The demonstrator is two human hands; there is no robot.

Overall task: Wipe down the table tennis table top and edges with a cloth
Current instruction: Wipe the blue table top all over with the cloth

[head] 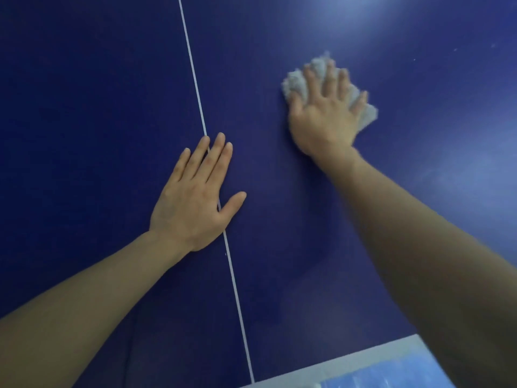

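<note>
Left hand (193, 203) flat, cloth (296, 82) under right hand (321, 119)

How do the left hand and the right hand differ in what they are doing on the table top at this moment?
The left hand lies flat and bare on the table top, fingers close together, across the white centre line; the right hand presses a pale crumpled cloth with fingers spread, to the right of that line. The left hand is sharp, the right hand and cloth blurred. The right hand reaches farther from the person. Both are palm down with straight fingers.
</note>
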